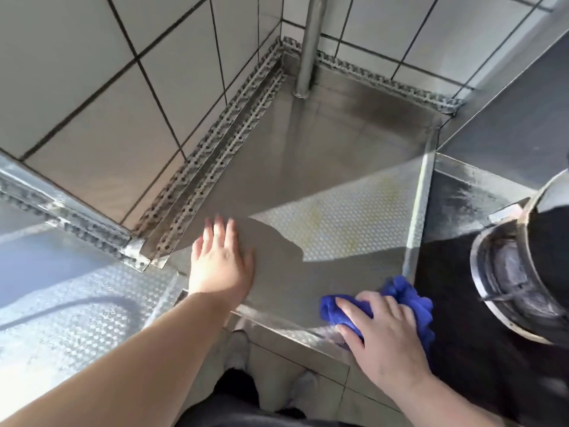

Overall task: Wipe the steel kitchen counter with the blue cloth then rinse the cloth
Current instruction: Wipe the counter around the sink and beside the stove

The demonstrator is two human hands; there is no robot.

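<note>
While the right hand (381, 331) presses its curled fingers over the bunched blue cloth (406, 300) at the front right corner of the dimpled steel counter (338, 217), the left hand (220, 263) lies flat and open near the front edge, holding nothing. Risk, as I judge it: the cloth sits right at the lip and could slide off toward the floor or brush the sooty round burner ring (505, 272) alongside. No brand, label or writing is readable anywhere.

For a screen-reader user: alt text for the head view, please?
A right hand presses a bunched blue cloth on a steel counter near its front edge; the left hand rests flat beside it, in a tiled corner.
</note>
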